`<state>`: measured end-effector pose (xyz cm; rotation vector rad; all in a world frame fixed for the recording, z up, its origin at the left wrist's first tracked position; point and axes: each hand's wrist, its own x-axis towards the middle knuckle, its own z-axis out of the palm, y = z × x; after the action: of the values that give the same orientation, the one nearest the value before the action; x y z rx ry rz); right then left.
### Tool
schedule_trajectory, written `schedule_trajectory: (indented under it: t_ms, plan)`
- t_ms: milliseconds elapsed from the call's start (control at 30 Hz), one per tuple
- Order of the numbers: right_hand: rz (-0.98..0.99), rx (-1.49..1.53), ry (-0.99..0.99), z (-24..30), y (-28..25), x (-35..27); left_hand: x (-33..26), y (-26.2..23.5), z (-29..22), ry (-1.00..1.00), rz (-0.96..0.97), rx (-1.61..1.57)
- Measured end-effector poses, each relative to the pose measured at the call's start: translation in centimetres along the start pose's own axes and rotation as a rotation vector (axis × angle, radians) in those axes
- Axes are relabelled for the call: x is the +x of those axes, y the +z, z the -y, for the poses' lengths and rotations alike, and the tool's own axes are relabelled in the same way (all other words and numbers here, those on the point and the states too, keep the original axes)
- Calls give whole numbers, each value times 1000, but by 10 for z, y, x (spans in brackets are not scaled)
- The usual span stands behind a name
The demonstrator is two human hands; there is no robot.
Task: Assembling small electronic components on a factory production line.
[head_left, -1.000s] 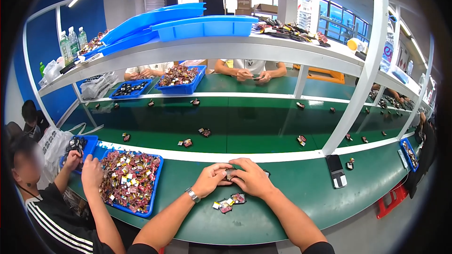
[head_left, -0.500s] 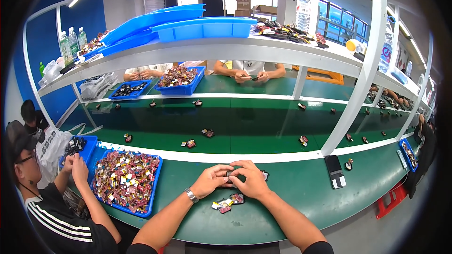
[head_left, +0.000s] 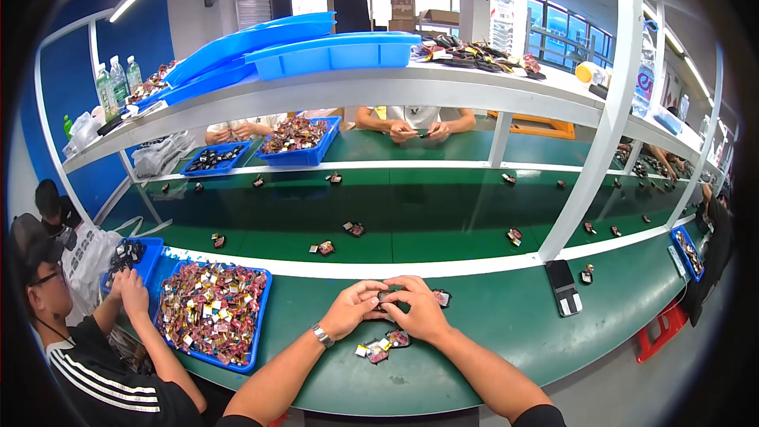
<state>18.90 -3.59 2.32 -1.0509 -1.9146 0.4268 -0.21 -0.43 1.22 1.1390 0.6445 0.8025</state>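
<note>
Over the green worktop, my left hand (head_left: 353, 308) and my right hand (head_left: 419, 312) meet with bent fingers around a small dark part (head_left: 384, 298). Fingers cover most of this part, so its exact kind is hidden. Just below the hands lies a small cluster of pink-and-black parts (head_left: 383, 345) with white and yellow patches. Another such part (head_left: 442, 297) rests beside the right hand's knuckles. To the left of my left arm stands a blue tray (head_left: 261, 318) heaped with similar parts.
A co-worker (head_left: 103, 356) sits at the left, hands over a smaller blue tray (head_left: 150, 257). Ahead runs a green conveyor belt (head_left: 427, 221) carrying scattered parts. A white post (head_left: 589, 158) holds up the shelf (head_left: 443, 83). A black-and-grey flat device (head_left: 564, 290) lies at right.
The view has shifted slightly. Parts on the near belt sit a little farther right and lower. My hands stay together around the small dark part.
</note>
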Motion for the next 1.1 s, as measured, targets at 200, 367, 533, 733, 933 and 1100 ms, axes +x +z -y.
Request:
schedule_trajectory:
  t_ms: [200,367,533,733,933,1100]
  plan:
    - [-16,17,-10,-3,-1,1,4,-3,5,2,20,-42]
    - [-33,21,20,-1,4,-1,2,-4,5,-3,13,-64]
    - [-34,57,26,-8,5,-1,3,-3,6,23,7,-106]
    - [-32,97,104,-5,6,-2,3,-1,8,38,-36,-120]
    - [-96,55,-18,8,9,4,2,-4,6,128,-44,-133]
    - [-145,26,-24,2,9,2,2,-2,5,104,2,-176]
